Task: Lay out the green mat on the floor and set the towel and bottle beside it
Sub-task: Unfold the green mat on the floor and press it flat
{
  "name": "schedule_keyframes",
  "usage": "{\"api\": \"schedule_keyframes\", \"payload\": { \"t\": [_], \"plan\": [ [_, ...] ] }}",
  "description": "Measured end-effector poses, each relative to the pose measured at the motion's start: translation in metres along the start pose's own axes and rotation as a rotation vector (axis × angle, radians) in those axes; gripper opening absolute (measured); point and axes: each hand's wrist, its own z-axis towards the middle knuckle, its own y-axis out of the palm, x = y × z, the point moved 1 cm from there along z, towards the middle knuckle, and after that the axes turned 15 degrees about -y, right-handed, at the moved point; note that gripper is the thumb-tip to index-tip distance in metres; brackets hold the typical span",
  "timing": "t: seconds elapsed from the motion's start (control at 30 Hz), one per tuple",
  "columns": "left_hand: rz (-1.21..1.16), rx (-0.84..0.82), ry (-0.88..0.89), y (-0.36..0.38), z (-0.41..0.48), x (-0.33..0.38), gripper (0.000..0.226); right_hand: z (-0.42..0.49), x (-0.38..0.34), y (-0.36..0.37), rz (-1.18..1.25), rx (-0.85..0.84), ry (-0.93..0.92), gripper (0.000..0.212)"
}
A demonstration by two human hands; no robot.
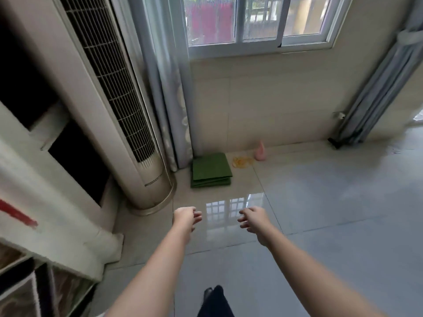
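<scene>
Probably light and floppy, the green mat (210,170) lies folded on the floor (320,213) just beside the base of the air conditioner (128,124), best pinched along its stacked near edge; left hand (185,217) and right hand (251,219) hover short of it, fingers (198,218) loosely curled, empty

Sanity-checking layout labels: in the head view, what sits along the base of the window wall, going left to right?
Tower air conditioner → left curtain → folded green mat → small yellow tangle → pink bottle → right curtain.
</scene>
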Motion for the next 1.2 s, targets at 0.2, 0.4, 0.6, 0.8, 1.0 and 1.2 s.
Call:
{"api": "schedule_keyframes", "payload": {
  "t": [0.2, 0.4, 0.6, 0.8, 1.0, 1.2],
  "plan": [
    [0.044, 0.02, 0.013, 0.033, 0.104, 0.152, 0.027, 0.156, -0.086, 0.018, -0.041, 0.018, -0.033, 0.013],
    [0.107, -0.012, -0.053, 0.082, 0.19, 0.248, 0.026, 0.294, -0.114, 0.033, 0.016, 0.051, 0.122, 0.009],
    [0.136, 0.075, -0.115, 0.124, 0.321, 0.361, 0.015, 0.491, -0.132, 0.065, 0.035, 0.025, 0.176, 0.012],
    [0.235, 0.123, -0.148, 0.175, 0.465, 0.441, 0.027, 0.656, -0.111, 0.093, -0.009, 0.013, 0.244, 0.014],
    [0.373, 0.154, -0.169, 0.214, 0.641, 0.459, 0.018, 0.806, -0.027, 0.139, -0.048, 0.01, 0.275, 0.015],
    [0.718, 0.159, -0.1, 0.228, 0.841, 0.425, 0.023, 0.933, 0.129, 0.196, -0.16, -0.048, 0.255, 0.017]
  ]
}}
